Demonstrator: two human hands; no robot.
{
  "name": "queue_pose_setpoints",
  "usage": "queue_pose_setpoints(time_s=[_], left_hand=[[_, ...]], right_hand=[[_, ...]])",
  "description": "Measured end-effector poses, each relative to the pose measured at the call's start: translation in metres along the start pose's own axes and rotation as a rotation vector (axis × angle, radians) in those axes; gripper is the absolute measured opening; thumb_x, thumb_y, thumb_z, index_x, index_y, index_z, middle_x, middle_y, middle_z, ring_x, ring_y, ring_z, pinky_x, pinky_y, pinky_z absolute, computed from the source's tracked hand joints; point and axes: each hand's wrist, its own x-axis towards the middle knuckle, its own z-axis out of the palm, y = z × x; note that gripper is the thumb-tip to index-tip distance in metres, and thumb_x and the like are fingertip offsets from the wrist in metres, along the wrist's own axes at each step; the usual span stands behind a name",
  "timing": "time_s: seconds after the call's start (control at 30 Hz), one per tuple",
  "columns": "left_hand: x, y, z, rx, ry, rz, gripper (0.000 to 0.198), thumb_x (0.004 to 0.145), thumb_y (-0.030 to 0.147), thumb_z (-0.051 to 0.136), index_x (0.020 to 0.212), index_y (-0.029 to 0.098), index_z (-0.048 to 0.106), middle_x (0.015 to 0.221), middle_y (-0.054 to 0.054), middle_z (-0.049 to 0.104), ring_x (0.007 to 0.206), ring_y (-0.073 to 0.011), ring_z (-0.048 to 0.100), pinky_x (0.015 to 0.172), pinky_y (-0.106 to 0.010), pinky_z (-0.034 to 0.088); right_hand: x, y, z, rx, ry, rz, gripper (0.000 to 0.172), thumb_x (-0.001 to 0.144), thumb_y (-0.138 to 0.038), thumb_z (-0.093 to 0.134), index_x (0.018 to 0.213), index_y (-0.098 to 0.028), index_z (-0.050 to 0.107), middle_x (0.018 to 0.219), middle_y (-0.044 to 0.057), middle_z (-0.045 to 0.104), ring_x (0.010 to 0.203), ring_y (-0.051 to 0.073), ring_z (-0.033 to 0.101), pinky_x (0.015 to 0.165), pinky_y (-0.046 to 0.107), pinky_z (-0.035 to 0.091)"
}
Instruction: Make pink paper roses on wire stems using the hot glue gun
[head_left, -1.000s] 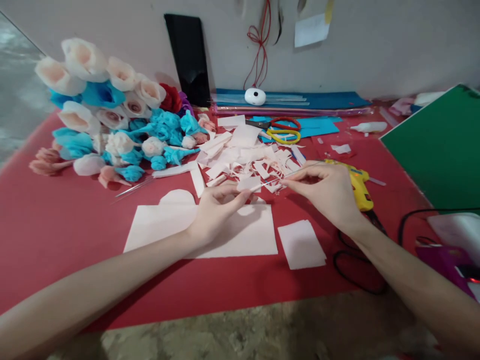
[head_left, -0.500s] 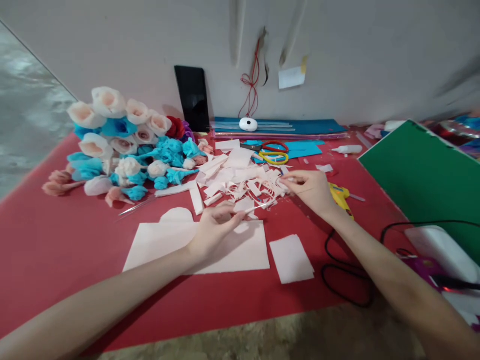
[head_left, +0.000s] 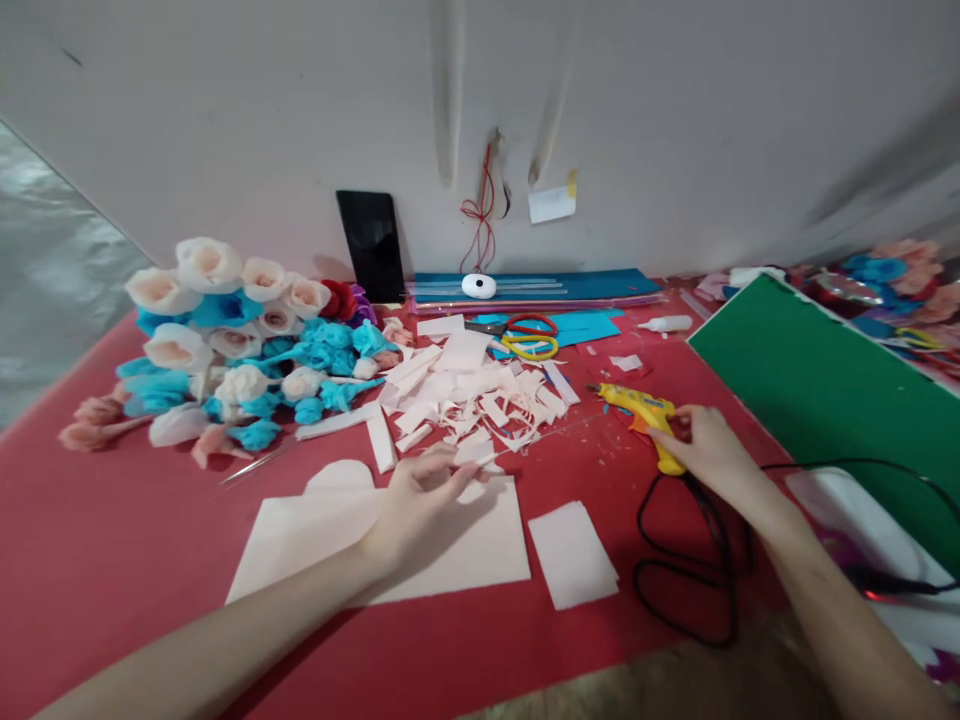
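My left hand (head_left: 424, 490) is closed in a pinch on a thin pale stick (head_left: 504, 454), which points right toward the paper scraps. Below that hand lies a large folded sheet of cream paper (head_left: 300, 545), with a rounded paper piece (head_left: 339, 477) at its back edge. My right hand (head_left: 701, 445) has its fingers around a yellow glue gun (head_left: 637, 405) at the top of its handle. The gun's nozzle faces left, and its black cord (head_left: 690, 570) loops on the table. A small stack of cream paper (head_left: 574, 555) sits between my hands.
A pile of paper scraps (head_left: 465, 385) covers the middle, with scissors (head_left: 531, 345) behind it. Paper flowers (head_left: 240, 340) fill the left side. A green board (head_left: 817, 390) leans at the right. A black phone (head_left: 371, 245) stands against the wall near a white device (head_left: 478, 287).
My right hand has moved right, from beside the scraps to the glue gun, and now grips it. My left hand still holds the stick. The view has tilted up slightly.
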Motion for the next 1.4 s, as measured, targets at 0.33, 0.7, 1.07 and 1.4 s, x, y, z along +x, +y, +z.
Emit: queue_pose_setpoints(time_s=[0.33,0.7,1.07,1.4], left_hand=[[0.001,0.001,0.001,-0.004,0.032,-0.042,0.022,0.077,0.037,0.061,0.067,0.021,0.072,0.069,-0.004,0.067,0.069,-0.0168,0.06,0.062,-0.027,0.05],[0.001,0.004,0.004,-0.13,0.027,-0.06,0.023,0.076,0.037,0.063,0.065,0.019,0.072,0.075,-0.007,0.07,0.076,-0.0219,0.066,0.067,-0.034,0.054],[0.003,0.003,0.004,-0.315,0.006,-0.107,0.017,0.074,0.028,0.067,0.064,0.016,0.073,0.067,-0.005,0.066,0.068,-0.0163,0.063,0.062,-0.028,0.054],[0.005,0.003,-0.004,-0.107,-0.064,-0.014,0.018,0.078,0.03,0.062,0.068,0.019,0.072,0.067,-0.003,0.065,0.068,-0.0143,0.059,0.064,-0.026,0.049]], right_hand=[[-0.009,0.024,0.002,0.129,-0.207,0.264,0.021,0.087,-0.031,0.053,0.096,-0.012,0.057,0.092,0.004,0.058,0.079,0.013,0.057,0.07,0.03,0.05],[-0.029,-0.03,-0.022,0.83,-0.196,0.258,0.008,0.076,-0.026,0.061,0.084,-0.024,0.059,0.078,0.009,0.057,0.068,0.018,0.059,0.063,0.029,0.049],[-0.093,-0.086,-0.015,0.328,0.043,-0.1,0.035,0.058,-0.038,0.074,0.081,-0.019,0.056,0.065,-0.001,0.055,0.054,0.012,0.056,0.045,0.02,0.049],[-0.106,-0.091,0.023,-0.006,0.253,-0.036,0.041,0.05,-0.044,0.077,0.071,-0.02,0.053,0.054,-0.003,0.053,0.043,0.016,0.055,0.036,0.026,0.042]])
